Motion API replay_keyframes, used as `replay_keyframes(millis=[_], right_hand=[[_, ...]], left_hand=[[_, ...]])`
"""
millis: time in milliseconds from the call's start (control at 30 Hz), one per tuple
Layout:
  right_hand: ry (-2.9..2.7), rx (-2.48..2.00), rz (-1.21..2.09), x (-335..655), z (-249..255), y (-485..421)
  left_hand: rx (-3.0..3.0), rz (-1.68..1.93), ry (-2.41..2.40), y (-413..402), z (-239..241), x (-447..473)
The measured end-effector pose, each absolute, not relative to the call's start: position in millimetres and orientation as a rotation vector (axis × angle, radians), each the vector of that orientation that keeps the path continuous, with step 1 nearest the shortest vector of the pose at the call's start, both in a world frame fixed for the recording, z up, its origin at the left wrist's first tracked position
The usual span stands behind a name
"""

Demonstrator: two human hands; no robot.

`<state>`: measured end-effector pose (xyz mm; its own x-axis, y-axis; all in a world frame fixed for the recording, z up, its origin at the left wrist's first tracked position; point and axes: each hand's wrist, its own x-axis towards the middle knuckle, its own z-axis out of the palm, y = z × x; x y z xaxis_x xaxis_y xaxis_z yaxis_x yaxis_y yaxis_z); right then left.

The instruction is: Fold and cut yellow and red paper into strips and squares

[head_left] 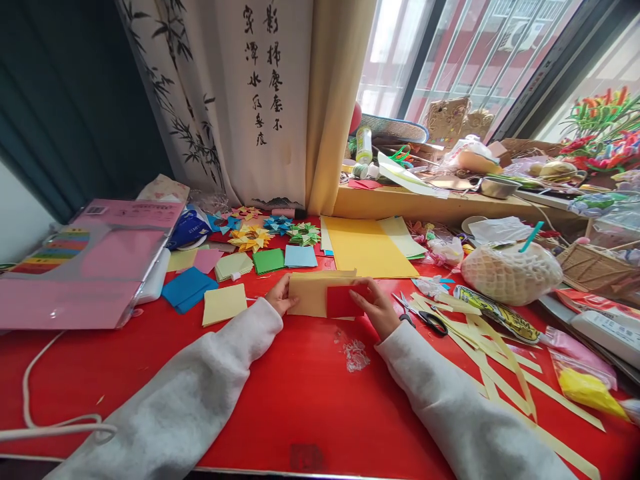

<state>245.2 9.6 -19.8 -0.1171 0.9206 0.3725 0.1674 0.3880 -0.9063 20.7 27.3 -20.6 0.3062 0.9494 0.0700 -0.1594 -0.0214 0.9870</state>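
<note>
A pale tan sheet of paper (310, 293) lies on the red table (280, 393) in front of me, with a small red paper square (343, 302) on its right part. My left hand (280, 297) pinches the tan sheet's left edge, fingers closed on it. My right hand (377, 307) rests on the red square's right side, fingers curled over the square and the sheet. Both arms wear pale grey sleeves.
Scissors (425, 317) and pale yellow paper strips (495, 360) lie right of my hand. Coloured paper squares (223, 303), folded paper stars (250, 237) and a large yellow sheet (367, 247) lie behind. A pink paper pack (95, 267) sits at left; a netted round object (510, 273) at right.
</note>
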Motion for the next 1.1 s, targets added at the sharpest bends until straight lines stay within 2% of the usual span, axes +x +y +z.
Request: replay_keyframes(millis=[167,467,933,1100], right_hand=[[-1.589,-0.954,0.664,236,-18,4],[-1.434,-0.867,1.139,232,-21,1],[-1.658,-0.949,0.945,235,-31,6],[-1.616,-0.932,1.008,235,-30,7]], left_hand=[[1.249,1.142,0.847,21,-17,27],[1.286,1.082,0.887,24,-23,25],[1.191,1.144,0.956,21,-33,33],[1.173,1.049,0.935,25,-32,30]])
